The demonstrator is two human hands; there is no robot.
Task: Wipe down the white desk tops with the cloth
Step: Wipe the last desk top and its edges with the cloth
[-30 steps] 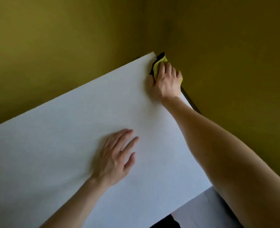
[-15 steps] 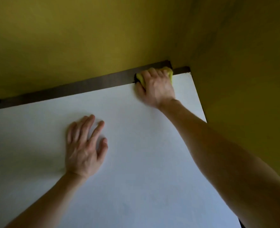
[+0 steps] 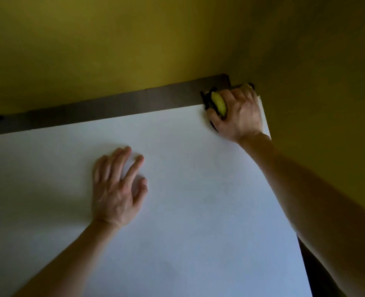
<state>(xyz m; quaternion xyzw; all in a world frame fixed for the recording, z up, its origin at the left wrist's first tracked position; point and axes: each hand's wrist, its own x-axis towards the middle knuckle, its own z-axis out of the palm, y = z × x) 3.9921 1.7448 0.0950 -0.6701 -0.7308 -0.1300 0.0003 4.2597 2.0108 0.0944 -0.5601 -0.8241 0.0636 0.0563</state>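
Cloth (image 3: 219,102) gripped in right hand (image 3: 239,116) at desk top (image 3: 198,221) corner, yellow walls (image 3: 113,50) adjoining, left hand (image 3: 115,194) flat

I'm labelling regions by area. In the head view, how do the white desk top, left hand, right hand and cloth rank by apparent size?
1. white desk top
2. left hand and right hand: about alike, left nearer the camera, so unranked
3. cloth, mostly hidden in the right hand
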